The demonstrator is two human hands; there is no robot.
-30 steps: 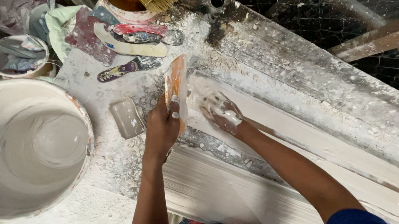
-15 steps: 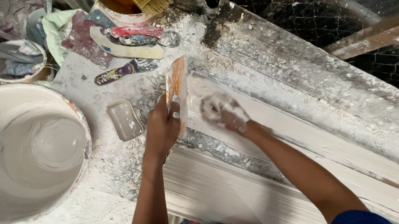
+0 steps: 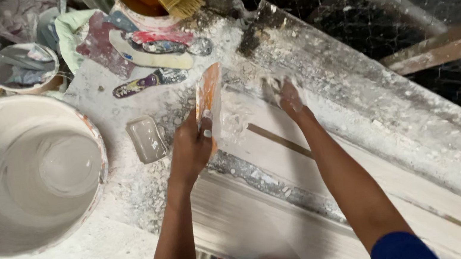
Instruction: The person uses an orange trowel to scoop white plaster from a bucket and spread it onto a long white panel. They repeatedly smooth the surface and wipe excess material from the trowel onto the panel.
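An orange flat plastic scraper [image 3: 209, 105] is gripped by the left hand [image 3: 190, 150]; the plaster-coated right hand [image 3: 288, 98] is pressed, fingers spread, onto the half-smoothed white plaster moulding [image 3: 267, 220], beside it.

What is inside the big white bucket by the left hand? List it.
The bucket holds only a coat of white plaster on its walls and bottom; no tool shows inside. Its lower left edge is cut off by the picture. The left hand holds a scraper.

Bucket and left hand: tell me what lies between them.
In the head view, a small grey rectangular block lies on the plaster-dusted surface between the bucket and the left hand, touching neither.
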